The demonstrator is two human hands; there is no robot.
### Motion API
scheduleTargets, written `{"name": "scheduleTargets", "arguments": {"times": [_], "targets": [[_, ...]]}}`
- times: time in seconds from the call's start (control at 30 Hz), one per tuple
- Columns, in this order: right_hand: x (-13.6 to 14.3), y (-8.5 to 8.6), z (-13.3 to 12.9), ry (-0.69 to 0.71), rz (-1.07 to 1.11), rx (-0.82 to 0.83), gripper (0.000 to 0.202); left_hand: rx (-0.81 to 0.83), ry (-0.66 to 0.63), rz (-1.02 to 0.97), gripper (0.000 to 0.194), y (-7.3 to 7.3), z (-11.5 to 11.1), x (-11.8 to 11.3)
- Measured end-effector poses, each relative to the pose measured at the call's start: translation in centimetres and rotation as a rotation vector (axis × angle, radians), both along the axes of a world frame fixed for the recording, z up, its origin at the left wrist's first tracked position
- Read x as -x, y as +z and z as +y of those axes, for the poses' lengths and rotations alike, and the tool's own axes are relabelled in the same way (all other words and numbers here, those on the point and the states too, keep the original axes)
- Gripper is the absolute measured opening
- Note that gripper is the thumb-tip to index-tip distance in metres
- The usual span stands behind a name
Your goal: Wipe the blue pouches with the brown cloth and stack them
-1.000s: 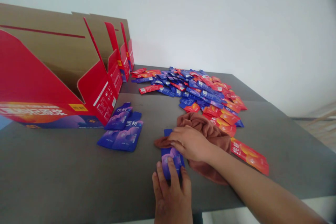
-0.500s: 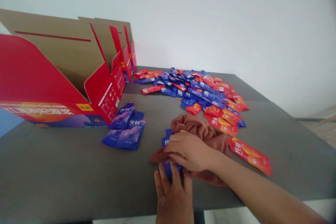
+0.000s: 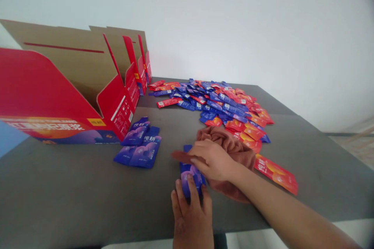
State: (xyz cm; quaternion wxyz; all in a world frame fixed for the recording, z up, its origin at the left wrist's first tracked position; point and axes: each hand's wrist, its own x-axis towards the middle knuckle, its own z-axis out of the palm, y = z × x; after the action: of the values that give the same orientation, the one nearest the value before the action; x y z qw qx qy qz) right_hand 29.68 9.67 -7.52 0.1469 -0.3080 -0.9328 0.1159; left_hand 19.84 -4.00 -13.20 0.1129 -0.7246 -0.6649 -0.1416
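Note:
A blue pouch with purple fruit printed on it [image 3: 188, 177] lies flat on the grey table in front of me. My left hand [image 3: 192, 210] presses on its near end with fingers spread. My right hand [image 3: 212, 159] grips a brown cloth [image 3: 226, 140], and a fold of it lies across the upper part of the pouch. The rest of the cloth is bunched to the right, under my wrist. Just right of the cloth is a red pouch [image 3: 276, 173]. Left of my hands, several blue pouches [image 3: 143, 149] overlap in a small pile.
Red open-topped cardboard boxes [image 3: 113, 113] stand in a row at the left, flaps raised. A large heap of red and blue pouches [image 3: 216, 99] spreads over the far part of the table [image 3: 87, 198]. A pale wall rises behind.
My right hand has slid the cloth's fold away from me, up the pouch, baring more of its printed middle. My left hand stays on the near end. The view has tilted slightly.

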Motion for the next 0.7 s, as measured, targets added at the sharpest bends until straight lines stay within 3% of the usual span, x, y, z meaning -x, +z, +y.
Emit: {"name": "scheduleTargets", "arguments": {"times": [0.07,0.13,0.37,0.47,0.6,0.7], "targets": [[0.7,0.2,-1.0,0.115,-0.043,0.027,0.013,0.009,-0.003,0.021,0.046,-0.2,-0.1,0.0],[1.2,0.3,-1.3,0.137,-0.117,0.037,0.012,0.014,-0.006,0.041,0.05,-0.3,-0.1,0.1],[0.3,-0.2,1.0,-0.134,-0.229,0.017,0.018,0.008,-0.02,0.033,0.042,-0.5,-0.1,0.4],[-0.4,-0.4,1.6,-0.182,-0.207,0.015,0.017,0.003,-0.014,0.035,0.041,-0.5,-0.1,0.3],[-0.7,0.0,1.0,-0.119,-0.02,0.019,0.015,-0.004,0.0,-0.009,0.039,-0.3,0.0,0.1],[-0.4,0.6,-0.2,0.017,0.049,0.028,0.014,0.002,0.012,-0.039,0.039,-0.2,-0.1,0.0]]}}
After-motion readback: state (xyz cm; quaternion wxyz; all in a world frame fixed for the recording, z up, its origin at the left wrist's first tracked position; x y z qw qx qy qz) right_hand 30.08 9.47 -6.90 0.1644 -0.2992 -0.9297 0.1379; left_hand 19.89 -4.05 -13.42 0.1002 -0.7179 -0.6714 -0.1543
